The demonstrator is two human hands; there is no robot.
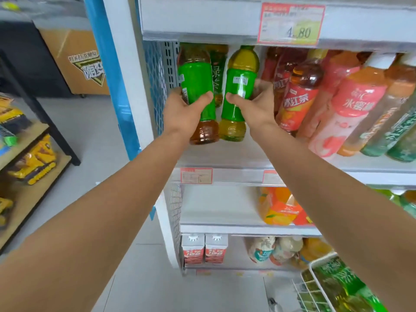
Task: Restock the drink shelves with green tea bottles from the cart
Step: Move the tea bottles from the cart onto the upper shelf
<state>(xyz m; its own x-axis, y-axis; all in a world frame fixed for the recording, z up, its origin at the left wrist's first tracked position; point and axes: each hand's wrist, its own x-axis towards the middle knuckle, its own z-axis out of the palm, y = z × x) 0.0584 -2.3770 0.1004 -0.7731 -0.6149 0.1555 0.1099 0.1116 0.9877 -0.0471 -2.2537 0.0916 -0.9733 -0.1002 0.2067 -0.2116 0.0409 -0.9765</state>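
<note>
The person is reaching both arms toward the shelf (225,156). The left hand (182,113) is gripping the left bottle (195,82) around its green label, thumb in front and fingers wrapped behind. The right hand (254,109) is gripping the right bottle (240,84) the same way. Both bottles are standing nearly upright, side by side at the shelf's left end. Their bases are down at the board, though whether they are touching it cannot be told. A third bottle (217,70) is standing behind them. Red tea bottles (297,97) are leaning just to the right. The cart (313,266), at lower right, is holding more green bottles (337,280).
</note>
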